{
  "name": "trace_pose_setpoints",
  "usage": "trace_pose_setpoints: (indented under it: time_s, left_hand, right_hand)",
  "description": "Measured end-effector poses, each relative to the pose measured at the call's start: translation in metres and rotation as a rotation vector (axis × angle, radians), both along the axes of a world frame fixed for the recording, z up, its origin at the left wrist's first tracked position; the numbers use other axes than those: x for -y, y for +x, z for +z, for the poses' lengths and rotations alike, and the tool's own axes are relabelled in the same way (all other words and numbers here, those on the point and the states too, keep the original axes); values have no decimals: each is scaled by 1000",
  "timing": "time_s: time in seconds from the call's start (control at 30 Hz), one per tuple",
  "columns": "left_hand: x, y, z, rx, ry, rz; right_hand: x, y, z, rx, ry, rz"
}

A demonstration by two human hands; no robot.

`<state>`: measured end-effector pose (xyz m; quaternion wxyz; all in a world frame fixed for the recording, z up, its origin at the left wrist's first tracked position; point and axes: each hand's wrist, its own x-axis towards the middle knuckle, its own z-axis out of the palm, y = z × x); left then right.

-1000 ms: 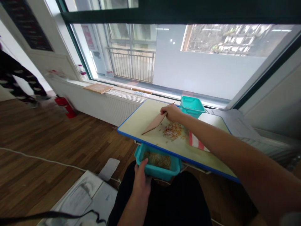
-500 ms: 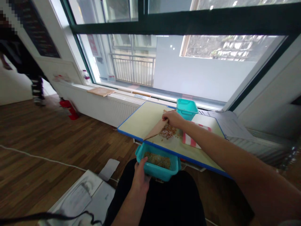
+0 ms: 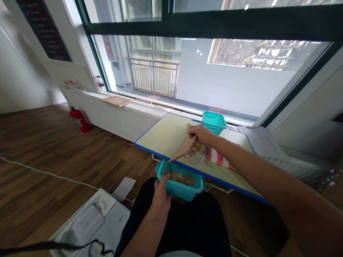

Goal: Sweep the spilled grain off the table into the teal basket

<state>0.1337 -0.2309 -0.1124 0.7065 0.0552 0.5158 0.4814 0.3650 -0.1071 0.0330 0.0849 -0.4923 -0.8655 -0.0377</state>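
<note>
Cardboard strip (image 3: 183, 149) pinched in right hand (image 3: 201, 135), grains (image 3: 195, 150) just beside.

The right hand (image 3: 201, 135) has shifted toward the far side of the blue-edged board (image 3: 158, 142). The cardboard scraper (image 3: 183, 148) now slants to the near edge, tip above the teal basket (image 3: 179, 185). Grain (image 3: 195, 147) lies thinner, strung toward the far edge. The person in patterned trousers has gone from view.
</note>
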Motion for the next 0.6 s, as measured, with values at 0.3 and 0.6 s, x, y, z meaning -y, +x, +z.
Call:
trace_pose_setpoints:
  time_s: [0.3,0.6]
  left_hand:
    - [8,3,-1,-8,25,-15]
    - [12,8,-5,-16,39,6]
  right_hand:
    - [15,4,0,31,1,-17]
    - [34,1,7,95,-16,-31]
